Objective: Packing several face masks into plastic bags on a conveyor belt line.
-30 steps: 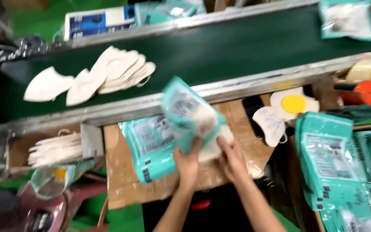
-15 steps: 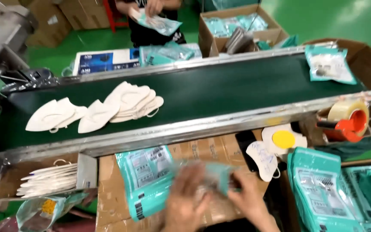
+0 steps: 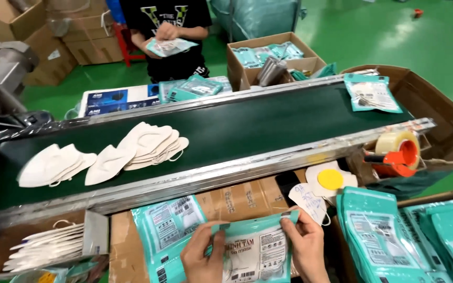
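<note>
Both hands [image 3: 203,258] [image 3: 306,248] pinching teal pouch's [image 3: 255,251] top edge

Head view, lower edge of frame. Two bare hands visible: left hand [image 3: 201,259], right hand [image 3: 306,252]. No gloves, no rings, no bands on any finger that shows. Wrists bare as far as the frame reaches; no watch, bracelet or sleeve cuff in view. Fingernails [image 3: 287,214] cut short, unpainted. Forearms cropped by the bottom edge, so clothing above the wrists cannot be told.
</note>
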